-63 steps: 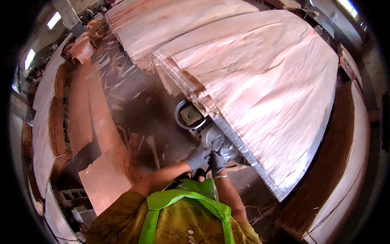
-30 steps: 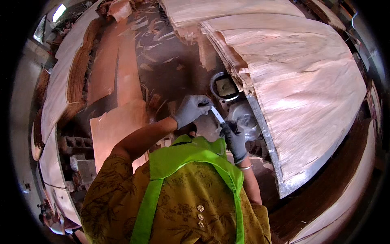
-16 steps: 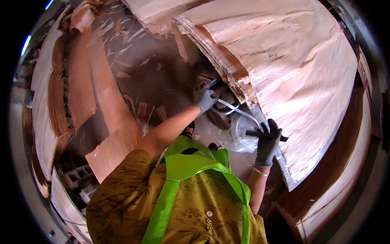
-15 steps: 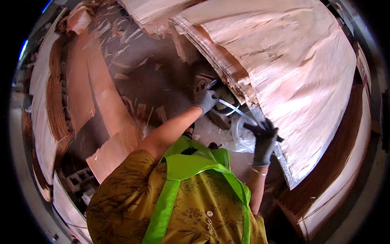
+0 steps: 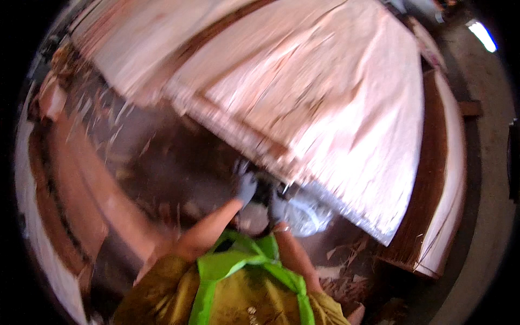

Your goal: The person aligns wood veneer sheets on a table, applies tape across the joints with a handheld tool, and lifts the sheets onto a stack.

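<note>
My left hand (image 5: 246,188), in a grey glove, is near the lower edge of a stack of thin wood veneer sheets (image 5: 303,97). Its fingers look curled, but blur hides what is in them. Close beside it on the right, my gloved right hand (image 5: 278,208) is closed on a dark hand tool (image 5: 285,189) with a shiny metal part, close to the stack's corner. A looped white strap and clear plastic (image 5: 307,216) lie just right of that hand. A grey sheet edge (image 5: 374,223) shows along the stack's near side.
Another veneer stack (image 5: 433,206) stands at the right, beside a pale floor strip (image 5: 490,162). Long reddish veneer pieces (image 5: 103,184) lie to the left. Wood scraps (image 5: 116,111) litter the dark floor, with more shavings (image 5: 352,281) at the lower right.
My view has swung to the right. My right hand has come in from the right, bringing the tool close to my left hand. The strap no longer shows stretched between the hands.
</note>
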{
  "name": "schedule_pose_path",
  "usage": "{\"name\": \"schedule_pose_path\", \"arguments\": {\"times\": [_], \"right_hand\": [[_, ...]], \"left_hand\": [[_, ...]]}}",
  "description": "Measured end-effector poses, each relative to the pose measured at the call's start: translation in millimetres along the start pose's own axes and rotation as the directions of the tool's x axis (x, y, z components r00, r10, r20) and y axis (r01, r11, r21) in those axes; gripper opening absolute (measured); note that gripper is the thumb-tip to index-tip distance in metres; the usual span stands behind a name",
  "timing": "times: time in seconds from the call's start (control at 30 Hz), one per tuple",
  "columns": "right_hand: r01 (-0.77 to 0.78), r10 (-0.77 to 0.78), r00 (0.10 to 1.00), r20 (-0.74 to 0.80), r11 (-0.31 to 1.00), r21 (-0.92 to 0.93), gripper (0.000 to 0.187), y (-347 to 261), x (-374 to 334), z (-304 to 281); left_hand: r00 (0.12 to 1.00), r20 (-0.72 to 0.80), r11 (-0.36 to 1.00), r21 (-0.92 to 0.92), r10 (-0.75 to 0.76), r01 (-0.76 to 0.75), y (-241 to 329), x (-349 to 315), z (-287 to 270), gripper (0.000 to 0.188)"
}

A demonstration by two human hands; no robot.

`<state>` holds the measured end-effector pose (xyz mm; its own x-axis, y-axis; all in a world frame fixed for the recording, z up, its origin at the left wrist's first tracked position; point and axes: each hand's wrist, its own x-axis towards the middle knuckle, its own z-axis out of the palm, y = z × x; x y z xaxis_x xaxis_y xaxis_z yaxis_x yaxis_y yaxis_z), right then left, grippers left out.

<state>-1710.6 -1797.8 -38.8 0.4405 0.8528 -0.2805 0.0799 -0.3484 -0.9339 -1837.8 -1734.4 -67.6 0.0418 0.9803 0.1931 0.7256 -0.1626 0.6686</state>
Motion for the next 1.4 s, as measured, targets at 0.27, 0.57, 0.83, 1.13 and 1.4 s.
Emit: {"name": "schedule_pose_path", "arguments": {"times": [0.27, 0.57, 0.83, 1.13, 1.4], "right_hand": [[0.026, -0.04, 0.996, 0.085, 0.986, 0.168, 0.025, 21.4, 2.6, -11.6], [0.009, -0.019, 0.999, 0.037, 0.97, 0.241, 0.027, 62.6, 18.0, 8.3], [0.333, -0.399, 0.816, 0.418, 0.916, 0.224, 0.03, -14.6, -77.9, -77.2], [0.011, -0.083, 0.881, 0.466, 0.988, 0.154, 0.033, -47.3, -181.5, -432.0], [-0.055, 0.111, 0.965, -0.236, 0.971, 0.231, 0.013, 36.3, -254.3, -642.0]], "left_hand": [[0.857, -0.189, 0.818, 0.259, -0.479, 0.514, -205.9, -44.2, -267.7, 0.015], [0.492, -0.391, 0.327, 0.416, -0.778, 0.849, -265.4, -149.4, -395.5, 0.02], [0.891, 0.297, 0.935, 0.02, -0.342, 0.353, -39.5, -167.3, -234.1, 0.027], [0.718, 0.577, 0.902, -0.398, 0.389, -0.168, 387.8, -212.5, -15.7, 0.016], [0.554, 0.495, 0.733, -0.561, 0.669, -0.384, 522.2, -252.5, 124.1, 0.025]]}}
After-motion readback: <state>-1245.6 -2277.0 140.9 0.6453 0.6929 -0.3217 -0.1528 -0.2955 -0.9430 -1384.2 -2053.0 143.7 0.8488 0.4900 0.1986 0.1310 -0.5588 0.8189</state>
